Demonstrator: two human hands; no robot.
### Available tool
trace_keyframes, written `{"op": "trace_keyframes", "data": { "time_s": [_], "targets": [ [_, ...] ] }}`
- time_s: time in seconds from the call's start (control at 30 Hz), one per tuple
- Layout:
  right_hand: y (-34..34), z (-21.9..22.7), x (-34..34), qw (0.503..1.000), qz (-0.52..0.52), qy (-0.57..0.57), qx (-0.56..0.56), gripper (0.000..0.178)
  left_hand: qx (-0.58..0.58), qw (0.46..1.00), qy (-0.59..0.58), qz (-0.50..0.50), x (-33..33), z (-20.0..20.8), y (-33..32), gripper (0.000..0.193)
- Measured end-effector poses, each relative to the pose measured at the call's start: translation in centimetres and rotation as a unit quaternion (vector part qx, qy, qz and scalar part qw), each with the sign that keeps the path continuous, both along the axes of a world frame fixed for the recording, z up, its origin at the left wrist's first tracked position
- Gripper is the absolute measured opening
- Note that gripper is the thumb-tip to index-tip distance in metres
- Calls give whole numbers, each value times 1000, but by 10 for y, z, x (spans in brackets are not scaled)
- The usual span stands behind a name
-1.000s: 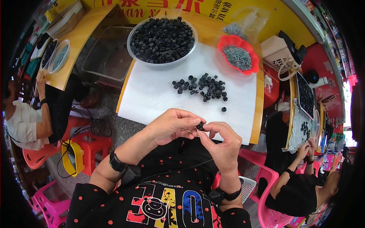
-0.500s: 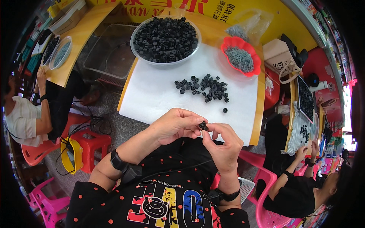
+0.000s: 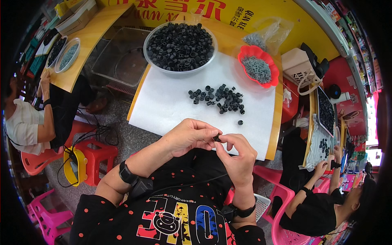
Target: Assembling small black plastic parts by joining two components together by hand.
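Observation:
A small black plastic part (image 3: 217,138) is pinched between my two hands over the near edge of the table. My left hand (image 3: 191,138) holds it from the left with thumb and fingers. From the right, the thumb and forefinger of my right hand (image 3: 237,155) close on the same part. Fingertips cover much of it, so its exact shape is hidden. Beyond my hands, a loose pile of similar black parts (image 3: 224,98) lies on the white sheet (image 3: 163,98). One single black part (image 3: 240,122) sits apart, nearer to my right hand.
A clear round tub (image 3: 145,55) heaped with black parts stands at the far left of the table. At the far right is a red scalloped bowl (image 3: 276,75) of small grey pieces, beside a plastic bag (image 3: 277,34). Co-workers sit left and right near red stools (image 3: 96,157).
Both hands stay together on the black part, with slight shifts of fingers and thumbs. The table appears slightly shifted in view.

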State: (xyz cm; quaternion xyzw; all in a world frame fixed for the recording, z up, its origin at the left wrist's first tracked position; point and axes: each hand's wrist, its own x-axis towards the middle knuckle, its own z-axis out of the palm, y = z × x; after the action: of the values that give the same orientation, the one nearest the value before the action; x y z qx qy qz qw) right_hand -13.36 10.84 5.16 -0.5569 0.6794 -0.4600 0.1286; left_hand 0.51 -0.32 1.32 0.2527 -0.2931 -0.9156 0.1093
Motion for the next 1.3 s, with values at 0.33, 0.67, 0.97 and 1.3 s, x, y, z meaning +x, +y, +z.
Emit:
{"op": "trace_keyframes", "data": {
  "time_s": [0.33,0.67,0.97,1.3],
  "targets": [
    [0,4,-9,996,54,-51,55,32,10,1000,18,-11,3,-1,-2,22],
    [-4,4,-11,995,49,-62,52,32,-26,998,-55,21,-2,4,3,23],
    [-5,-13,-21,996,76,-46,9,30,-35,996,-51,65,-8,5,11,23],
    [-6,-23,-19,1000,27,-9,-9,27,-77,990,-34,115,-19,-3,21,23]
  ]
}}
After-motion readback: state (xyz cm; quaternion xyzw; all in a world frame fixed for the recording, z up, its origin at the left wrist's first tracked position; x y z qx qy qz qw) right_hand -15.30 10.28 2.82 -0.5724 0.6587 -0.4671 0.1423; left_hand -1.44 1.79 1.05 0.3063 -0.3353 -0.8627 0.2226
